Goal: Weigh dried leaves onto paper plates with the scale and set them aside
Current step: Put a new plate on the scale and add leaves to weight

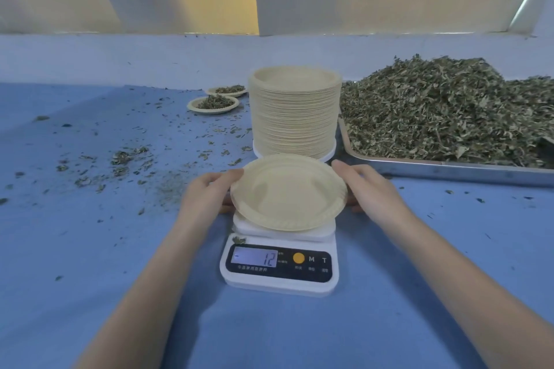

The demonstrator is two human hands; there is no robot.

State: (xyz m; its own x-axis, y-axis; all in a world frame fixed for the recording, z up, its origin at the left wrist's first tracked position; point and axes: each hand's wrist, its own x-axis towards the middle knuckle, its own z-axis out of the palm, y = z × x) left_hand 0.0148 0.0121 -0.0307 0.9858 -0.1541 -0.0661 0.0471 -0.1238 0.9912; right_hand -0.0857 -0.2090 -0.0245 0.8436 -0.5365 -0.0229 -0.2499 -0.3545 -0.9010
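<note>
Both hands hold one empty paper plate [287, 193] over the platform of the white scale [280, 263], tilted toward the person. The left hand [207, 192] pinches the plate's left rim, fingers curled; the right hand [367, 186] grips the right rim. The display [255, 257] shows 12. Directly behind stands the plate stack [295, 112]. The dried leaves [443, 108] fill a metal tray [449, 171] to the right. Two filled plates [213, 103] rest far left on the blue counter [90, 249]
</note>
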